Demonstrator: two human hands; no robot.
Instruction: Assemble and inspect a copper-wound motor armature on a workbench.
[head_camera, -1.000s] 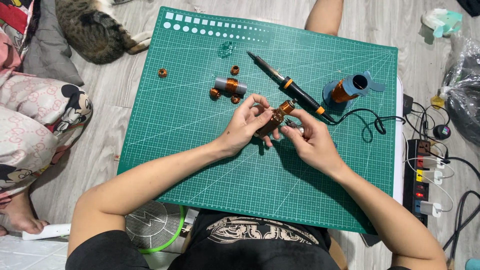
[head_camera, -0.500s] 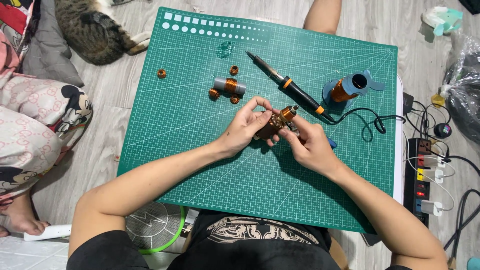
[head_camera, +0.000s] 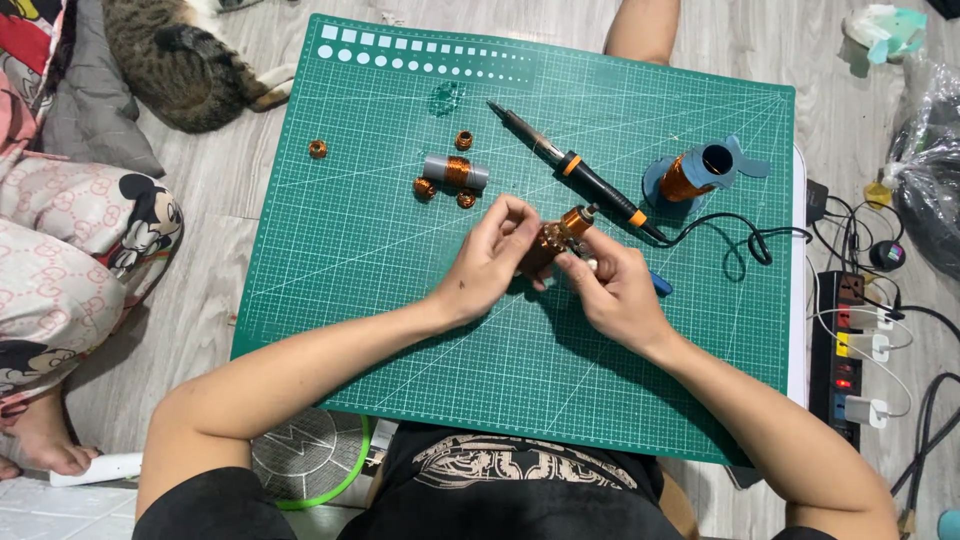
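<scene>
- Copper wire, wound tight on a small coil (head_camera: 562, 232), sits between both hands over the middle of the green cutting mat (head_camera: 380, 260), just in front of the black soldering iron (head_camera: 580, 178).
- The left hand (head_camera: 492, 262) is closed around the coil's near end, fingers curled over it and thumb underneath, so it carries the weight.
- The right hand (head_camera: 612, 290) pinches narrowly at the coil's lower right side; whether it grips the body or a loose wire end, I cannot tell.
- To do this step well, it seems best to let the left hand stay the steady holder while the right works in small pinches, keeping the wire taut so the turns lie close and do not slip.
- It also looks wise to keep wrists clear of the iron's tip and its black cable (head_camera: 740, 240).
- Containers: none stands open on the mat. The blue spool (head_camera: 700, 172) at the right carries more copper wire around its core; its hollow centre looks empty.
- A grey tube (head_camera: 455, 172) wrapped with a copper band lies up-left, with small copper rings (head_camera: 318, 149) scattered near it.
</scene>
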